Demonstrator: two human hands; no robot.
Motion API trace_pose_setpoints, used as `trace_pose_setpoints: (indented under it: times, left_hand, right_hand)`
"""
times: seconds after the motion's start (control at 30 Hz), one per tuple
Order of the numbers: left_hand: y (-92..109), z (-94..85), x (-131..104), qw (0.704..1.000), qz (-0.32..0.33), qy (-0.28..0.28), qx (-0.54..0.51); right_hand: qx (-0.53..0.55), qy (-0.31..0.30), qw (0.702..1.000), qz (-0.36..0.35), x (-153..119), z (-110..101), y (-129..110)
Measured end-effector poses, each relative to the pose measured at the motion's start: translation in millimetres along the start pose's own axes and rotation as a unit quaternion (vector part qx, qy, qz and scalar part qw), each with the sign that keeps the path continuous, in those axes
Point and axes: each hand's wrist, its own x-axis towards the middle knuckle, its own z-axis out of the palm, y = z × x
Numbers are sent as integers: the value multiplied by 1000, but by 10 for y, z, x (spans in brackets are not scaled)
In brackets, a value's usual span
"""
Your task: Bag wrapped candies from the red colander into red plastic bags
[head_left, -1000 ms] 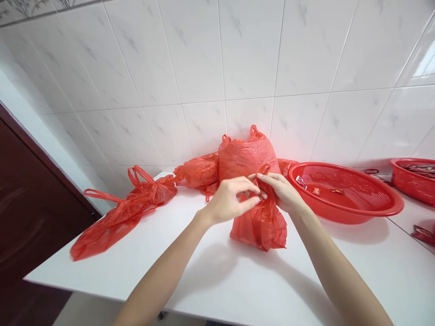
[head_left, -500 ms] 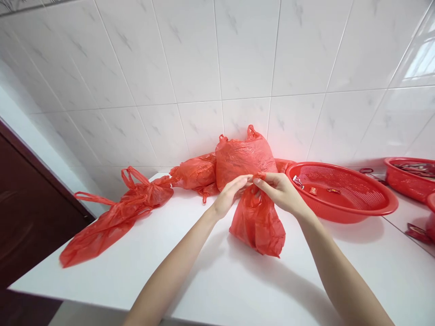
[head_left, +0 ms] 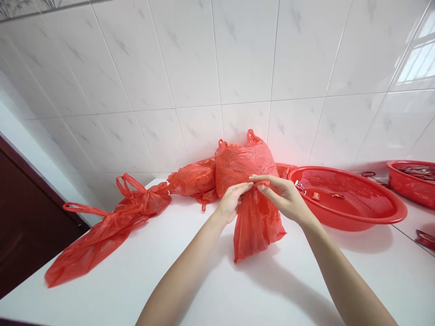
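Observation:
A red plastic bag (head_left: 257, 226) hangs from my two hands above the white table, its top gathered and its body drooping toward me. My left hand (head_left: 234, 199) pinches the gathered top from the left. On the other side my right hand (head_left: 282, 194) grips the same top between thumb and fingers, close to the left fingertips. What the bag holds cannot be made out. Just behind my hands, a full red bag (head_left: 243, 160) with two handle loops leans against the tiled wall.
To the left lie another filled red bag (head_left: 193, 179) and loose red bags (head_left: 98, 240) with handles. On the right stands a red perforated basket (head_left: 356, 213) with a few small packets in it. Farther right is a second red basket (head_left: 411, 183) holding small packs.
The bag's lower part has swung and now hangs longer and narrower. My fingers have shifted slightly at its gathered top. The view has moved a little.

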Motion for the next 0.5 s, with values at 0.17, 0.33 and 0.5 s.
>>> trace_pose_setpoints:
  times: [0.17, 0.33, 0.5]
  left_hand:
    - [0, -112, 75, 996, 26, 78, -41]
    - [-138, -399, 252, 986, 40, 158, 26]
    - [-297, -733, 422, 975, 28, 215, 52]
  right_hand:
    - [-41, -6, 999, -27, 0, -35, 50]
    - [-138, -129, 981, -34, -25, -92, 56]
    - [-136, -264, 954, -48, -63, -109, -37]
